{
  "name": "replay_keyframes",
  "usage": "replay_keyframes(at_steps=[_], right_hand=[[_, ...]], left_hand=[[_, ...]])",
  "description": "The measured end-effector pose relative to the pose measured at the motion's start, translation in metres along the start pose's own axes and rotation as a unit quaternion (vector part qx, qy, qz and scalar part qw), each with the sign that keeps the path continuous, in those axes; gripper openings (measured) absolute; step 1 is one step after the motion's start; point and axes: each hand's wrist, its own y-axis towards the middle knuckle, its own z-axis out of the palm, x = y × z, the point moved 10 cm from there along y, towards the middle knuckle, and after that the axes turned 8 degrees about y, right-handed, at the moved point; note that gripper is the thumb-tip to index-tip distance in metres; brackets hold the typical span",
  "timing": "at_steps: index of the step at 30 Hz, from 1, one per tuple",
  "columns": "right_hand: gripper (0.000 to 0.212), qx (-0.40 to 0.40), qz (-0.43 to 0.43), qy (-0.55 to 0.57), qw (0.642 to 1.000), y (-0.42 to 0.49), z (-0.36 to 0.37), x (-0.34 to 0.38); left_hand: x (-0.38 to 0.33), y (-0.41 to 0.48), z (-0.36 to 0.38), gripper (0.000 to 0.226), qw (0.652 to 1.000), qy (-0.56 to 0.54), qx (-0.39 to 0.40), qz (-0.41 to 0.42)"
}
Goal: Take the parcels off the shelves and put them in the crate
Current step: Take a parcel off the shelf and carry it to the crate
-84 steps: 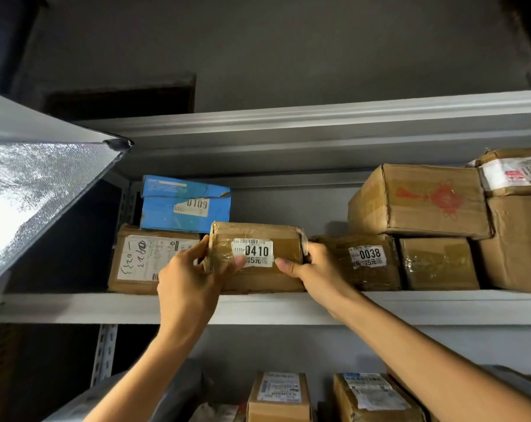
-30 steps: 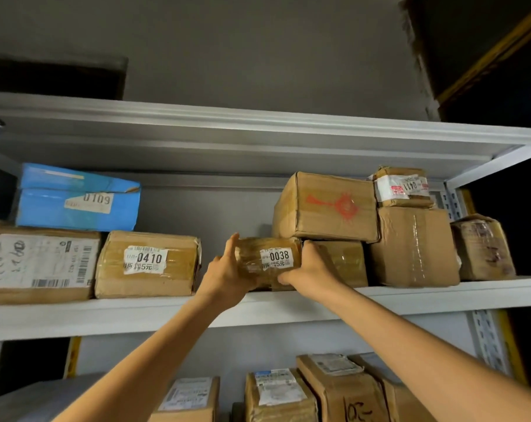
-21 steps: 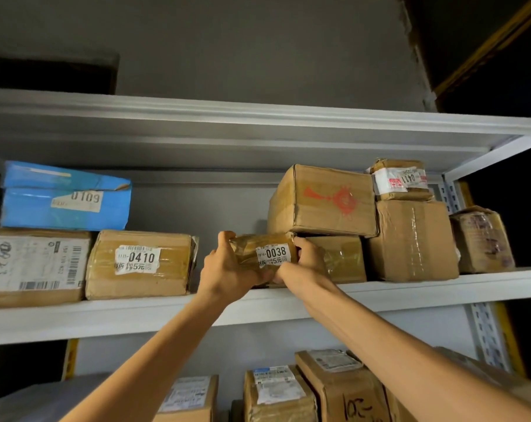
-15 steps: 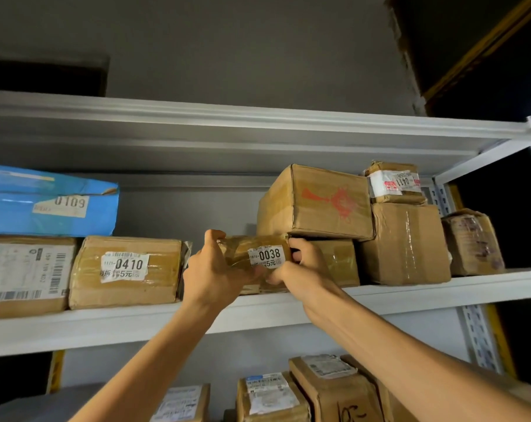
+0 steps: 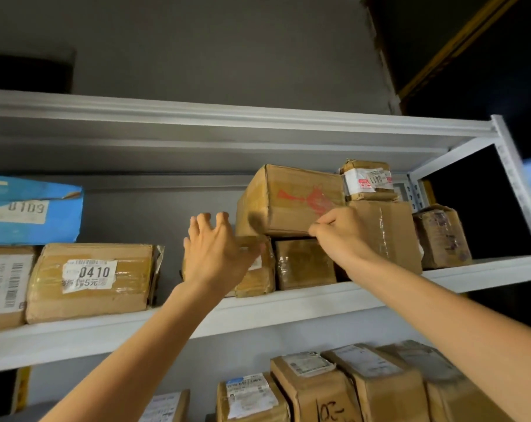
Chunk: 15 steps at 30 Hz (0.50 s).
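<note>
**Grip shifts to the upper box**

The small tape-wrapped brown parcel, clasped a moment ago, still sits on the white metal shelf under the large brown cardboard box with red print. The left hand hovers before it, fingers spread, released. The right hand pinches that box's lower edge, probably to free the parcel.

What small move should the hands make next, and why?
Probably bring the open left hand to the lower left corner of the box with the red mark: only the right hand grips its bottom edge, and it rests on smaller parcels.
</note>
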Motion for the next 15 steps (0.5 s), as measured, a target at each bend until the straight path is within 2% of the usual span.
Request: replay_keyframes(at_steps=[2, 5, 7, 9, 11, 13, 15], right_hand=[[0.015, -0.037, -0.028, -0.019, 0.999, 0.018, -0.022, 0.002], [0.041, -0.055, -0.051, -0.063, 0.995, 0.047, -0.044, 0.006], [0.049, -0.035, -0.060, -0.072, 0.995, 0.060, -0.046, 0.009], [0.044, -0.004, -0.082, -0.070, 0.994, 0.069, -0.040, 0.014], [0.034, 0.029, -0.083, -0.065, 0.994, 0.071, -0.031, 0.013], [0.037, 0.063, -0.080, -0.049, 0.994, 0.072, -0.020, 0.011], [0.048, 0.087, -0.059, -0.028, 0.994, 0.074, -0.012, 0.009]], left_hand=[[-0.019, 0.016, -0.002, 0.089, 1.000, 0.010, -0.003, 0.021], [-0.046, 0.040, -0.008, 0.081, 0.999, -0.035, 0.000, 0.033], [-0.052, 0.052, -0.007, 0.082, 0.995, -0.096, 0.022, 0.005], [-0.053, 0.060, -0.001, 0.085, 0.988, -0.144, 0.054, -0.032], [-0.059, 0.064, 0.008, 0.069, 0.972, -0.214, 0.090, -0.042], [-0.068, 0.066, 0.013, 0.047, 0.958, -0.264, 0.109, -0.038], [-0.071, 0.066, 0.013, 0.053, 0.957, -0.258, 0.115, -0.058]])
